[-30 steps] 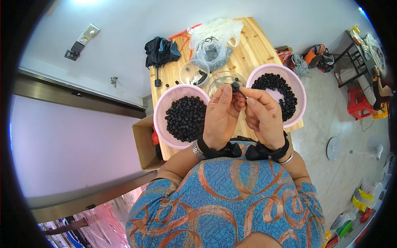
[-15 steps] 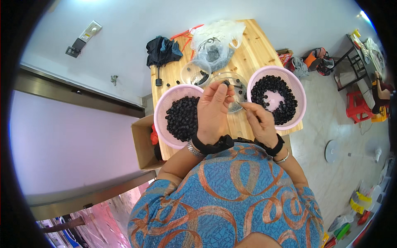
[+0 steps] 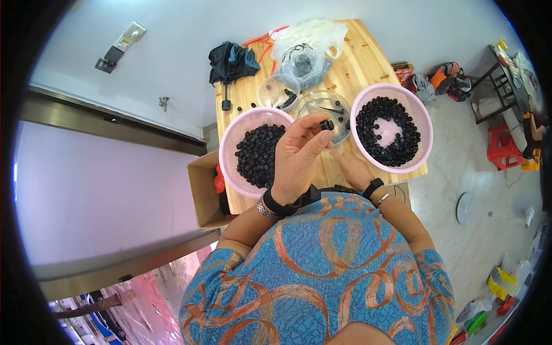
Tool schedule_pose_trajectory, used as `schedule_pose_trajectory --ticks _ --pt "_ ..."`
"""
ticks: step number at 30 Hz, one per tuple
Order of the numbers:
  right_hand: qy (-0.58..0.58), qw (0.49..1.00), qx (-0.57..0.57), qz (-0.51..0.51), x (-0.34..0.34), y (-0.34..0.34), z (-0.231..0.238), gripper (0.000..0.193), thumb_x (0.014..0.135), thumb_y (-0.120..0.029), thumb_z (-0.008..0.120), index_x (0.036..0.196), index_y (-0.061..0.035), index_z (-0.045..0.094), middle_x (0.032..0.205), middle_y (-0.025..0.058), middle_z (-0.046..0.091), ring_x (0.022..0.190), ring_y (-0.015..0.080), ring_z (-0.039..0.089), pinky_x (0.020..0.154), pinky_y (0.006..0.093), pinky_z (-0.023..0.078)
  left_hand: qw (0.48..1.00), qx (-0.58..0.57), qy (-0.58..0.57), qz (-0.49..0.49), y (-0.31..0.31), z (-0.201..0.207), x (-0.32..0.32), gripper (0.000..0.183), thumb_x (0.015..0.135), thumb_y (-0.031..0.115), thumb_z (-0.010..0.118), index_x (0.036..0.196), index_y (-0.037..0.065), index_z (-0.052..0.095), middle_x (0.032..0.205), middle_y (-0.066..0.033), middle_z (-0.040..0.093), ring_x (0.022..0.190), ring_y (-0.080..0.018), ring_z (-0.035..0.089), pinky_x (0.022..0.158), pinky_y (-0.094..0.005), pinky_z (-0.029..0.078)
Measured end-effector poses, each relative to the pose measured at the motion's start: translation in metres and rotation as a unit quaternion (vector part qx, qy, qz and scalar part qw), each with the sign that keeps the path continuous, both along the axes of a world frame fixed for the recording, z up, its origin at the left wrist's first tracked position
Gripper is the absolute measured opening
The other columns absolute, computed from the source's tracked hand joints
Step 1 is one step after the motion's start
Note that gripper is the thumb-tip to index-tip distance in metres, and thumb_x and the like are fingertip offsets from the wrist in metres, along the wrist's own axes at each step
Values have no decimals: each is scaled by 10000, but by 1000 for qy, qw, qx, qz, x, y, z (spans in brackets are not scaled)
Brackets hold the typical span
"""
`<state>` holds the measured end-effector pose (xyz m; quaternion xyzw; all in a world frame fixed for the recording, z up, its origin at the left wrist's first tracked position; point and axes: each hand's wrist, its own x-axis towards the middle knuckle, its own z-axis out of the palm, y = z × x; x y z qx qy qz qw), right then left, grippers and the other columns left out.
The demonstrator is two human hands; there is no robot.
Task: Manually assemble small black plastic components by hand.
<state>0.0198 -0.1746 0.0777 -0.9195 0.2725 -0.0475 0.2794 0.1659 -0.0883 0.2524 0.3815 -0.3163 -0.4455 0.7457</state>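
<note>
My left hand (image 3: 300, 154) is raised over the table, its thumb and fingers pinching a small black cylindrical cap (image 3: 327, 125). My right hand (image 3: 355, 171) is lower and to the right, fingers stretched toward the near rim of a clear round dish (image 3: 317, 96). Nothing shows in the right hand, though its fingertips are partly hard to make out. Inside the dish lie a thin dark tool (image 3: 332, 110) and a few black pieces. Pink baskets of black caps stand on both sides: the left basket (image 3: 229, 136) and the right basket (image 3: 426, 140).
Behind the dish are a clear tub (image 3: 265, 85) with black pieces and a clear plastic bag (image 3: 310, 60). A folded dark umbrella (image 3: 232, 64) lies at the far left of the wooden table (image 3: 365, 54). A cardboard box (image 3: 204, 195) stands below the left edge.
My left hand has turned, bringing the black cap more into sight. My right hand has dropped lower, and the thin piece seen at its fingers no longer shows. The view has shifted slightly.
</note>
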Motion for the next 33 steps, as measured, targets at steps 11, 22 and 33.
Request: schedule_pose_trajectory --ticks 11,22,33 --pt "-170 979 -101 49 -10 -3 -11 269 764 -44 545 1031 -19 556 955 136 551 849 306 554 721 355 469 993 -3 -115 13 0 0 -10 311 791 -54 608 1092 -17 535 976 -53 572 831 -96 552 719 -199 447" --pt "-463 757 461 -27 -7 3 166 315 820 19 590 1120 16 495 893 82 599 685 81 576 569 188 474 900 -40 -428 67 1 5 -12 283 729 -92 631 995 -2 589 981 -87 571 805 -111 559 658 -205 461" --pt "-442 725 528 -1 -3 -7 159 195 822 18 589 1010 41 546 795 112 623 617 104 590 541 200 482 899 -9 -433 67 7 6 -7 261 724 -58 654 972 -2 600 960 -108 585 822 -161 608 699 -249 511"
